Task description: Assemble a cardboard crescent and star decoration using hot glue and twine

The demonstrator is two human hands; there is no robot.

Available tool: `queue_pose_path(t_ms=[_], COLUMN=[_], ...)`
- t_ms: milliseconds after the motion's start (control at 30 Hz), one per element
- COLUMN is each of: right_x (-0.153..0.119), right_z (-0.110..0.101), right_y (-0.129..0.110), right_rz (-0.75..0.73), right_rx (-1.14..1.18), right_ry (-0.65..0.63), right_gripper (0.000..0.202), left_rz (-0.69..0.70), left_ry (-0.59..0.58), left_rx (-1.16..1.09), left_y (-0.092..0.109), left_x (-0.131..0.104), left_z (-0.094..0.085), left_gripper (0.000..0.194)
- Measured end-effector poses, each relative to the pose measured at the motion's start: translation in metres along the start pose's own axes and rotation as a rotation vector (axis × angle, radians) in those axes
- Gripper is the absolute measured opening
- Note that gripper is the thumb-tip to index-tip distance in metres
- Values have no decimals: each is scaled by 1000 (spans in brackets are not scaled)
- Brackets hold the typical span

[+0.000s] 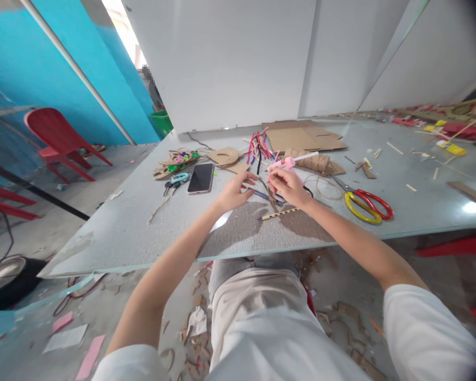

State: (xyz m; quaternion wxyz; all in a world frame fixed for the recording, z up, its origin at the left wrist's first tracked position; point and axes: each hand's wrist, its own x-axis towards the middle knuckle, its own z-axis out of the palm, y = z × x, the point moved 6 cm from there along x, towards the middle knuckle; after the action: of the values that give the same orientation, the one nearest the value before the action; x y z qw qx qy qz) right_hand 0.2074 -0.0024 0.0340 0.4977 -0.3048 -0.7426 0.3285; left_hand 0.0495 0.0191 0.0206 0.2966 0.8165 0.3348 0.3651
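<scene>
My left hand (238, 189) is over the glass table with its fingers apart and nothing visibly in them, close to a blue pen (262, 194). My right hand (287, 186) is pinched on a thin brown strip (270, 198) that hangs below the fingers; its exact form is blurred. A pink glue gun (281, 163) lies just behind my right hand, beside a roll of brown twine (309, 160). In front of my hands lies a striped pencil (278, 214). Pink and dark pipe cleaners (257, 147) are heaped behind them.
Left of my hands are a phone (201, 178), keys (174, 182) and a decorated cardboard piece (178, 162). Scissors (367, 205) with red and yellow handles lie to the right. Cardboard sheets (297, 136) lie at the back. The table's front edge (143, 265) runs before my body.
</scene>
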Motion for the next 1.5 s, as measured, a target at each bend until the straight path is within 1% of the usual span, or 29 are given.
queue_pose_path(t_ms=[133, 167, 233, 333, 467, 633, 867, 967, 1100, 1167, 1333, 1500], right_x=[-1, -2, -2, -2, 1, 2, 1, 1, 2, 1, 2, 2], right_z=[1, 1, 2, 2, 0, -1, -4, -4, -5, -6, -6, -3], right_y=[-5, -7, -8, -6, -1, 3, 4, 5, 7, 7, 6, 7], right_rz=[-22, -24, -17, -3, -4, 29, 63, 75, 83, 85, 90, 116], right_rx=[6, 13, 33, 72, 129, 166, 138, 138, 141, 139, 117, 114], right_ry=[-6, -10, -20, -25, 3, 14, 38, 47, 58, 59, 50, 18], right_gripper=[45, 45, 45, 44, 44, 45, 46, 46, 47, 47, 48, 49], left_rz=[62, 65, 65, 53, 10, -32, -51, -56, -130, -140, -111, -34], left_ry=[-268, -306, -330, -309, -272, -260, -265, -222, -162, -137, -97, -51], left_rx=[-58, -65, -74, -87, -79, -139, -373, -396, -446, -473, -502, -432], left_y=[13, 14, 14, 6, -6, -4, 4, 5, 4, 5, 4, 5], left_x=[-6, -8, -9, -9, -6, -5, -4, -3, -3, -3, -1, 0], left_z=[18, 22, 28, 31, 30, 28, 26, 23, 20, 18, 12, 8], left_gripper=[62, 66, 69, 66, 53, 27, 27, 26, 24, 26, 31, 29])
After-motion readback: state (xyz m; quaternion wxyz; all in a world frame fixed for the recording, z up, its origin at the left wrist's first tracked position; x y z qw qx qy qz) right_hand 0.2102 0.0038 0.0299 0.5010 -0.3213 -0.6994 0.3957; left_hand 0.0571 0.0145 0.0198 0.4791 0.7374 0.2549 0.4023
